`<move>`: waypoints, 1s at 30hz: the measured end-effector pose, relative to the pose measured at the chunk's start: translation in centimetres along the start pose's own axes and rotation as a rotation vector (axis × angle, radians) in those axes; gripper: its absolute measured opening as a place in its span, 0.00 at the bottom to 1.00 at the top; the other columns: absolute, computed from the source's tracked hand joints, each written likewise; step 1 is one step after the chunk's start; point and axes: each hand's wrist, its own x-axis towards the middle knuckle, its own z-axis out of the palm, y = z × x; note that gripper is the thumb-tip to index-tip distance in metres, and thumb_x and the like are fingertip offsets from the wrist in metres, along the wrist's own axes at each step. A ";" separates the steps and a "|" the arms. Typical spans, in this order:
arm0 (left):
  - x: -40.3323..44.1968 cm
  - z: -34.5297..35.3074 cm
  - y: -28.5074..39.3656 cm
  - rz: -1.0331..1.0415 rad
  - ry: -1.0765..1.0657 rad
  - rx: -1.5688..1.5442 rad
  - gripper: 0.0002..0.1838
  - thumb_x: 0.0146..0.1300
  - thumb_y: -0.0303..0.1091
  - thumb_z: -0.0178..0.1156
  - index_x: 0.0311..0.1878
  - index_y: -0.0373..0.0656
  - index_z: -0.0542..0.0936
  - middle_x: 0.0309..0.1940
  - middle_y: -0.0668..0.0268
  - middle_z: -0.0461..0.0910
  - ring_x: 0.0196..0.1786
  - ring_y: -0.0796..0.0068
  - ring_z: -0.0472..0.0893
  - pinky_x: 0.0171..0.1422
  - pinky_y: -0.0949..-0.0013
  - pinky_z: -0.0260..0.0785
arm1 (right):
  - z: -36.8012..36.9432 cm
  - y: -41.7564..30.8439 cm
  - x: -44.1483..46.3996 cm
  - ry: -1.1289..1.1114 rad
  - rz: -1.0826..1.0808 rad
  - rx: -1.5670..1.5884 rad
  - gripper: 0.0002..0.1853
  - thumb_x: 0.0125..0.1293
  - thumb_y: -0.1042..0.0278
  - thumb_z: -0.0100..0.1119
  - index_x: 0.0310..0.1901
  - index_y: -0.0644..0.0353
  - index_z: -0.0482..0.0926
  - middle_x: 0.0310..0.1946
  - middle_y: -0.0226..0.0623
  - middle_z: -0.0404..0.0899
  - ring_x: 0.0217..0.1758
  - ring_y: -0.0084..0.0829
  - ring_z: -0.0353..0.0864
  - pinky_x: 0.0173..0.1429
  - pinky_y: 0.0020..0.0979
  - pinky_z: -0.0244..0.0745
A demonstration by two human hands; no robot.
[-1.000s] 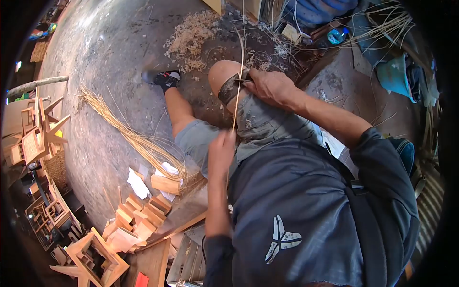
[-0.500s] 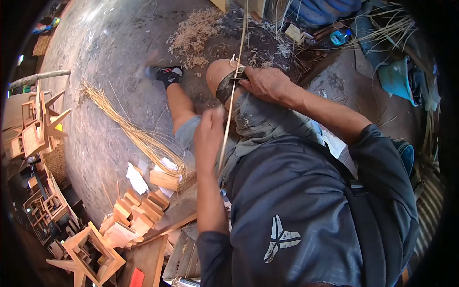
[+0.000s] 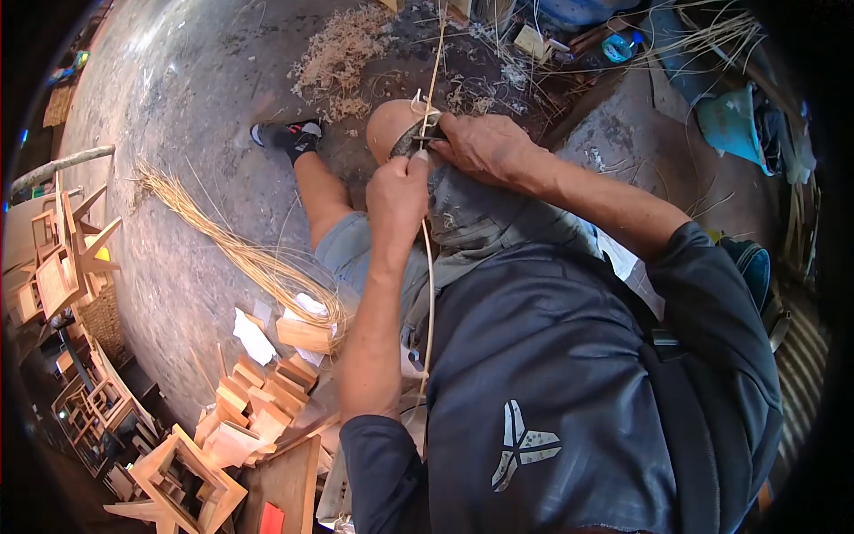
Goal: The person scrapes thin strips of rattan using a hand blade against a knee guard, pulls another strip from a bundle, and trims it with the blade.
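A long, thin rattan strip runs from the top of the view over my bent knee and down past my lap. My left hand is closed on the strip just below the knee, fingertips beside the blade. My right hand rests on the knee, its fingers wrapped round a small dark knife; its blade crosses the strip, and most of its handle is hidden. Under the strip, a dark pad covers part of the knee. A pale curled shaving stands at the blade.
A bundle of rattan strips lies on the floor to the left. Wooden blocks and wooden frames are at lower left. Shavings are heaped ahead. A teal bucket lies at upper right, near loose strips.
My left hand has moved up along the strip to the knee, close to the blade. The strip below it now bows instead of running straight. My right hand stays at the knee.
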 end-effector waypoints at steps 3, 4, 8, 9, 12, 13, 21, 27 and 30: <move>-3.0 -0.2 -1.3 0.150 0.021 -0.012 0.17 0.66 0.38 0.54 0.27 0.32 0.73 0.20 0.48 0.71 0.23 0.49 0.72 0.32 0.55 0.65 | 0.7 0.0 -0.6 0.058 0.018 0.045 0.14 0.68 0.56 0.52 0.37 0.61 0.72 0.24 0.44 0.80 0.27 0.43 0.83 0.29 0.39 0.77; -4.5 -0.7 -2.0 0.145 -0.019 -0.047 0.17 0.67 0.38 0.54 0.27 0.33 0.73 0.20 0.48 0.71 0.24 0.48 0.71 0.31 0.56 0.64 | 0.7 0.1 -0.4 0.041 0.090 0.106 0.14 0.68 0.56 0.53 0.38 0.61 0.72 0.24 0.45 0.80 0.28 0.44 0.83 0.29 0.40 0.77; -13.9 -3.0 -7.5 0.012 -0.064 0.010 0.17 0.68 0.39 0.54 0.27 0.36 0.71 0.16 0.60 0.67 0.21 0.72 0.69 0.28 0.62 0.62 | 0.5 0.2 0.0 -0.012 0.237 0.234 0.15 0.68 0.55 0.52 0.37 0.61 0.71 0.27 0.48 0.80 0.30 0.49 0.82 0.33 0.43 0.77; -16.3 -3.4 -9.1 -0.064 -0.080 -0.006 0.17 0.68 0.40 0.54 0.27 0.36 0.71 0.15 0.64 0.67 0.20 0.76 0.69 0.26 0.65 0.62 | 0.1 0.5 0.3 -0.075 0.263 0.250 0.16 0.68 0.54 0.51 0.39 0.62 0.72 0.28 0.50 0.80 0.32 0.51 0.82 0.36 0.45 0.77; -19.9 -3.1 -11.4 -0.338 -0.165 -0.385 0.19 0.70 0.43 0.51 0.27 0.39 0.73 0.15 0.69 0.69 0.18 0.81 0.68 0.24 0.72 0.62 | -0.8 0.6 0.7 -0.209 0.349 0.361 0.20 0.70 0.52 0.48 0.45 0.64 0.73 0.34 0.55 0.81 0.39 0.55 0.81 0.44 0.48 0.75; -18.8 -2.7 -9.7 -0.318 -0.126 -0.328 0.19 0.71 0.43 0.51 0.27 0.39 0.73 0.15 0.70 0.68 0.18 0.82 0.68 0.24 0.73 0.61 | -1.2 1.1 1.0 -0.211 0.380 0.429 0.21 0.70 0.52 0.47 0.47 0.65 0.73 0.36 0.57 0.81 0.42 0.56 0.80 0.46 0.49 0.74; -2.3 -0.1 0.0 0.077 -0.042 -0.362 0.19 0.71 0.41 0.49 0.27 0.36 0.72 0.13 0.62 0.69 0.18 0.70 0.72 0.26 0.65 0.65 | -2.1 2.4 1.9 -0.168 0.344 0.413 0.22 0.72 0.52 0.44 0.51 0.65 0.73 0.36 0.58 0.80 0.43 0.58 0.80 0.48 0.50 0.73; -6.9 0.3 -4.0 0.113 0.005 -0.107 0.18 0.68 0.39 0.50 0.27 0.33 0.71 0.20 0.49 0.70 0.23 0.55 0.69 0.33 0.56 0.64 | 0.1 0.3 0.4 -0.078 0.259 0.259 0.17 0.70 0.53 0.49 0.43 0.62 0.70 0.29 0.54 0.81 0.32 0.56 0.81 0.36 0.51 0.76; -17.4 -2.6 -9.4 -0.360 -0.123 -0.231 0.18 0.67 0.39 0.52 0.23 0.39 0.69 0.17 0.69 0.67 0.23 0.80 0.66 0.26 0.69 0.60 | 0.7 0.9 0.5 -0.099 0.292 0.273 0.17 0.71 0.53 0.48 0.43 0.61 0.71 0.30 0.54 0.81 0.33 0.57 0.80 0.37 0.51 0.75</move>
